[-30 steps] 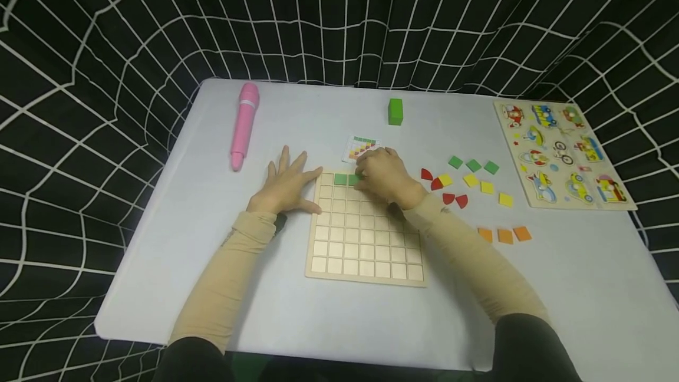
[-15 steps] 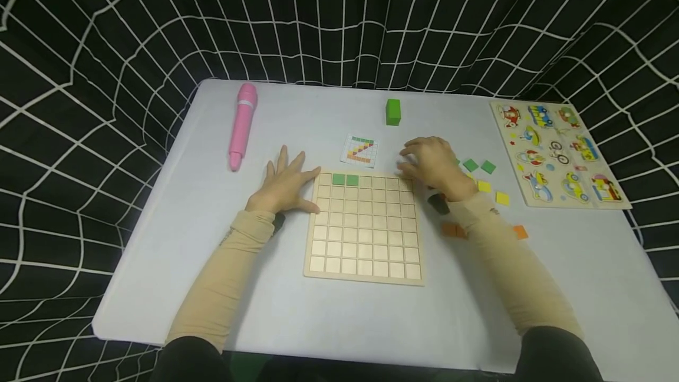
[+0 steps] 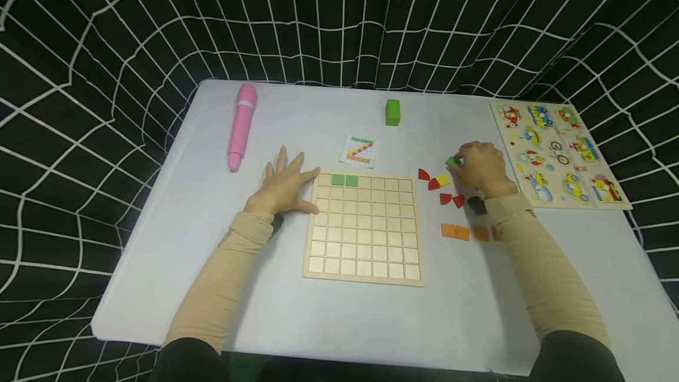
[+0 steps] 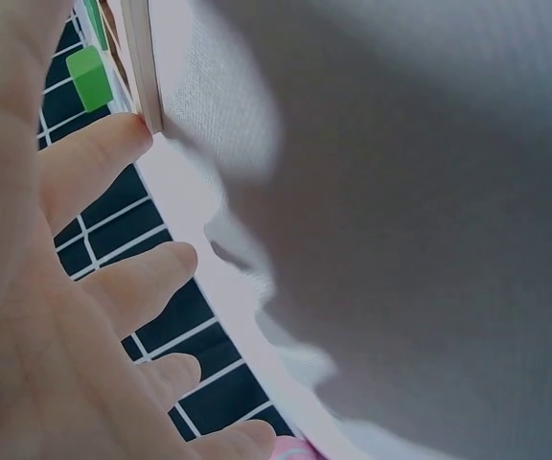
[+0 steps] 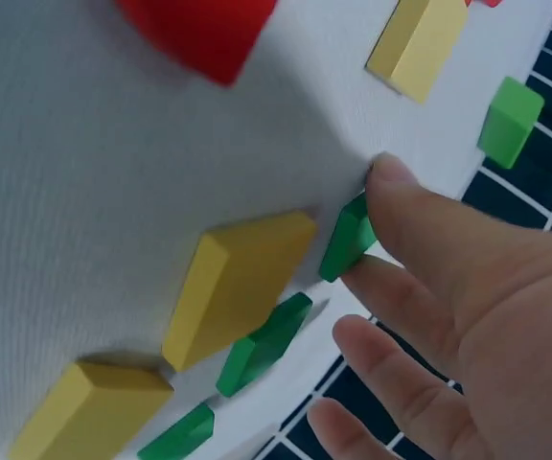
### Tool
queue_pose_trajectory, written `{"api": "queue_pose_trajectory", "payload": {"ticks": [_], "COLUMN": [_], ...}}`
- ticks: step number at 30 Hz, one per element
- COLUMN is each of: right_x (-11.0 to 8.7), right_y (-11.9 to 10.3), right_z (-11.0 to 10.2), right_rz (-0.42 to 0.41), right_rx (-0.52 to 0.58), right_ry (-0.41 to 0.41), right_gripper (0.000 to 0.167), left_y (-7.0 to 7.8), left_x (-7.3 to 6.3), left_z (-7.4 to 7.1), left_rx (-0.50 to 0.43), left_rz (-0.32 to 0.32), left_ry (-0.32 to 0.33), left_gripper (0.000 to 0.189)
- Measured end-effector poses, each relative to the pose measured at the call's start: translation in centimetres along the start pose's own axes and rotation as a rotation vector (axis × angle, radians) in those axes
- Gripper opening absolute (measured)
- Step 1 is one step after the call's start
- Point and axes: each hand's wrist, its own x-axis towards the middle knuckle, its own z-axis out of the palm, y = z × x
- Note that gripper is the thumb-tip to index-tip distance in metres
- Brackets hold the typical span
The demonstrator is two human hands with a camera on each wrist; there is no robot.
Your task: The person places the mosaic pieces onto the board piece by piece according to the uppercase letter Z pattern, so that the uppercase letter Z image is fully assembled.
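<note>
My left hand [image 3: 279, 188] lies with spread fingers at the left edge of a wooden grid board [image 3: 366, 226]; its thumb and index fingertip touch that edge. Two green square tiles [image 3: 345, 180] sit side by side in the board's far row. To the right of the board, my right hand [image 3: 481, 168] pinches another green square tile [image 5: 350, 236] between thumb and index finger, on or just over the table. Two more green tiles [image 5: 264, 345] lie beside it in the right wrist view, near yellow square tiles [image 5: 238, 287]. In the head view the hand hides these.
A small pattern card [image 3: 359, 151] lies behind the board. Red quarter-round pieces [image 3: 445, 198] and orange square tiles [image 3: 455, 231] lie to its right. A green block [image 3: 392, 112], a pink microphone-shaped toy [image 3: 242, 128] and a picture puzzle board [image 3: 559, 155] are farther out.
My right hand has left the board's far row and moved right to the loose green tiles, where it now pinches one. The left hand stays at the board's edge.
</note>
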Motion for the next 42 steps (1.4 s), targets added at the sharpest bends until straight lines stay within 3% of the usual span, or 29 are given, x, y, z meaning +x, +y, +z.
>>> {"api": "queue_pose_trajectory", "payload": {"ticks": [10, 14, 18, 26, 32, 36, 42], "right_x": [-0.1, -0.5, -0.7, -1.4, -1.4, -1.5, -1.6], "right_y": [-1.2, -3.1, -5.8, -11.7, -14.3, -15.1, -15.4], "right_z": [-0.2, -0.8, -1.0, 0.0, 0.9, 1.6, 1.9], "right_rz": [-0.024, -0.110, -0.229, -0.382, -0.476, -0.507, -0.489], "right_rx": [0.033, 0.060, 0.009, -0.010, 0.012, 0.000, -0.014], "right_ry": [0.020, 0.064, 0.083, -0.021, -0.056, -0.068, -0.042], "right_gripper": [0.039, 0.038, 0.034, 0.037, 0.035, 0.033, 0.030], "left_y": [0.0, -0.1, -0.2, -0.3, -0.3, -0.3, -0.2], "left_x": [-0.1, -0.1, 0.0, 0.1, 0.2, 0.2, 0.1], "left_z": [0.0, -0.3, -0.7, -0.7, -0.5, -0.2, -0.1], "left_rx": [-0.016, -0.021, -0.019, -0.012, -0.015, -0.016, -0.018], "left_rz": [-0.003, -0.005, -0.008, -0.008, -0.011, -0.012, -0.012], "left_ry": [-0.001, -0.002, 0.004, -0.001, -0.003, -0.016, -0.021], "left_gripper": [0.098, 0.099, 0.099, 0.100, 0.100, 0.101, 0.100]}}
